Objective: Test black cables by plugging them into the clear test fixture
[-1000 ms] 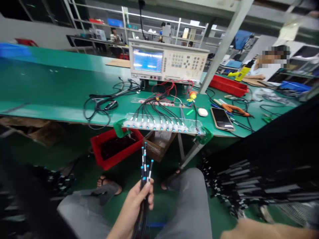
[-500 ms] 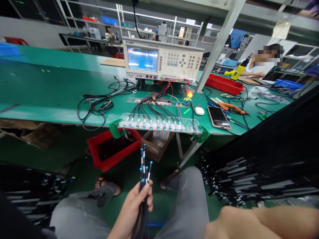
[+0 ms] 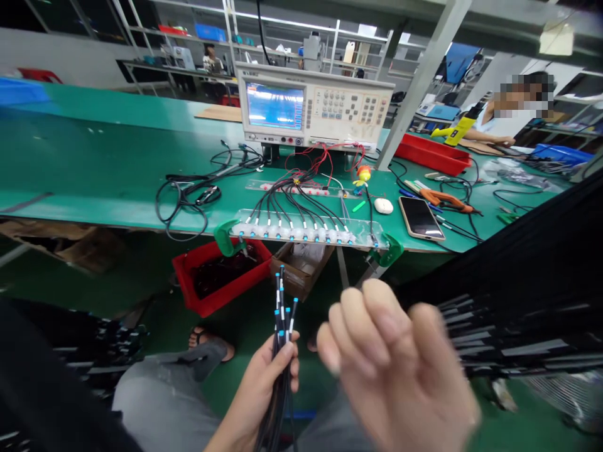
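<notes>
My left hand [image 3: 277,364] is wrapped round a bundle of black cables [image 3: 281,320] with blue tips and white labels, held upright below the table edge. My right hand [image 3: 391,358] is raised at the right, close to the camera and somewhat blurred. Its fingers are curled and nothing shows in them. Beyond the bundle, a clear fixture strip [image 3: 301,236] with a row of blue-tipped connectors is fixed to the table edge by green clamps [image 3: 227,238]. Black leads [image 3: 282,201] run back from it towards a test instrument [image 3: 313,110] with a lit screen.
Under the table stand a red bin [image 3: 221,295] and a cardboard box [image 3: 299,276]. A phone [image 3: 421,218], a white case [image 3: 383,206], orange-handled pliers [image 3: 445,201] and a red tray [image 3: 433,155] lie at the right. Black cables hang on both sides. Another person sits at the far right.
My right hand has risen from the lower right corner towards the middle, beside the cable bundle. My left hand still holds the bundle. The view has shifted slightly.
</notes>
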Motion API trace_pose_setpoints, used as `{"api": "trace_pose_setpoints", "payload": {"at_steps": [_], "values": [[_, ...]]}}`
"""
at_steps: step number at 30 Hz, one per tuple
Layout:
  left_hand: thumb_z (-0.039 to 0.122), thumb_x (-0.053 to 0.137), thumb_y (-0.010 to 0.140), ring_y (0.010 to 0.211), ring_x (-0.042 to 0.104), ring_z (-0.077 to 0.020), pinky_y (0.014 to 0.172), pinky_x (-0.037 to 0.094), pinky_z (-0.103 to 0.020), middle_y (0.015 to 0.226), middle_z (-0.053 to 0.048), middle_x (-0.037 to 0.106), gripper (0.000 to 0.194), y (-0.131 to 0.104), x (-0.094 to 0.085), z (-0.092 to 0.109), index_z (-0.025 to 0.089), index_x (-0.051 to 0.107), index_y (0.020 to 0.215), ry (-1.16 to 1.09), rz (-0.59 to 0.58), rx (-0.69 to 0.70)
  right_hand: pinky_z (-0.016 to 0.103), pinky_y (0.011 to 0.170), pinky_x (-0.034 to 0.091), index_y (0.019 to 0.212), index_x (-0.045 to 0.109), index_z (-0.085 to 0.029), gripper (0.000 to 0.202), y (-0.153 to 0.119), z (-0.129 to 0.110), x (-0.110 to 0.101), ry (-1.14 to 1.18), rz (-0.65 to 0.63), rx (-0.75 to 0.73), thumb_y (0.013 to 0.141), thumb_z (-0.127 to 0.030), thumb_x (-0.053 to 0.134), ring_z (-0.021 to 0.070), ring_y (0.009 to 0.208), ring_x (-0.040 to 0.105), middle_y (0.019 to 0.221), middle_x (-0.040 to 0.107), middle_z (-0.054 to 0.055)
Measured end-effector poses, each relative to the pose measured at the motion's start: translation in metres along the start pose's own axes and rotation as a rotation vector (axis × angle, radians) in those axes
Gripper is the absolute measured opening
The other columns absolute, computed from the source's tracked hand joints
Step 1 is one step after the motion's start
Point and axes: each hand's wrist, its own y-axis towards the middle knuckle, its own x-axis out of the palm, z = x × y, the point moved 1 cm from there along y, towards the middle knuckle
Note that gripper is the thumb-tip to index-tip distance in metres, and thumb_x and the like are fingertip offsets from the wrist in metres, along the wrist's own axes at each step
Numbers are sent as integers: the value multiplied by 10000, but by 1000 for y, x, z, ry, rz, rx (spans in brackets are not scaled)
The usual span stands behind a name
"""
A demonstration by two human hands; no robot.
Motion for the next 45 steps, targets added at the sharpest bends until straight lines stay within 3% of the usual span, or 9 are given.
{"api": "trace_pose_setpoints", "payload": {"at_steps": [3, 5, 8, 11, 14, 17, 24, 29, 45], "values": [[345, 721, 718, 441, 487, -58, 435, 395, -174, 553, 51, 563, 328, 0, -4, -2, 171, 635, 982, 75, -36, 25, 301, 744, 504, 825, 551, -241, 237, 25, 36, -1, 15, 47, 48, 768, -438, 669, 158, 761, 564, 783, 549, -6], [355, 696, 743, 427, 477, -49, 427, 376, -164, 552, 57, 555, 328, 1, -5, -3, 177, 615, 1007, 113, -49, 40, 297, 768, 501, 893, 591, -216, 325, 33, 65, -8, -48, 50, 112, 669, -369, 769, 175, 836, 580, 870, 589, 22], [365, 680, 756, 424, 478, -47, 420, 369, -165, 565, 52, 555, 316, 2, -6, -4, 172, 609, 996, 125, -71, 54, 274, 676, 501, 904, 613, -191, 391, 35, 96, -19, -40, 21, 214, 613, -363, 810, 165, 761, 591, 832, 611, 29], [377, 676, 756, 420, 481, -50, 408, 372, -167, 568, 47, 557, 313, 3, -6, -6, 167, 610, 979, 127, -88, 75, 231, 521, 440, 922, 626, -180, 396, 32, 106, -22, -60, 34, 255, 666, -448, 767, 131, 631, 551, 792, 615, 26], [378, 672, 760, 406, 473, -44, 400, 374, -163, 562, 49, 557, 307, 5, -3, -8, 168, 613, 977, 142, -103, 89, 230, 508, 416, 1013, 652, -173, 414, 29, 107, -15, -96, -72, 267, 770, -508, 660, 147, 664, 562, 820, 640, 50], [402, 691, 737, 381, 461, -40, 382, 382, -164, 544, 46, 565, 302, 8, 2, -8, 160, 640, 910, 151, -123, 91, 235, 526, 411, 903, 680, -166, 356, 29, 104, -7, -74, -212, 263, 822, -504, 606, 152, 661, 563, 751, 639, 39], [326, 825, 585, 567, 599, -77, 470, 510, -173, 695, 21, 626, 373, 25, -3, 13, 169, 689, 895, -64, 177, 93, 218, 499, 360, 762, 643, -180, 311, 75, 75, -34, 6, 177, 114, 784, -490, 651, 90, 526, 446, 672, 603, -12], [361, 827, 574, 489, 536, -55, 405, 433, -157, 618, 47, 574, 420, 36, -2, 18, 173, 689, 924, -41, 80, 121, 212, 461, 310, 790, 674, -159, 337, 106, 67, -49, 82, 152, 154, 729, -489, 698, 72, 485, 371, 596, 523, -36], [453, 755, 645, 383, 492, -55, 381, 371, -162, 530, 51, 585, 438, 32, 19, 12, 157, 600, 929, 124, -23, 138, 161, 424, 281, 725, 685, -135, 287, 124, 69, -41, 422, 147, 225, 681, -403, 781, 51, 492, 329, 550, 427, -54]]}}
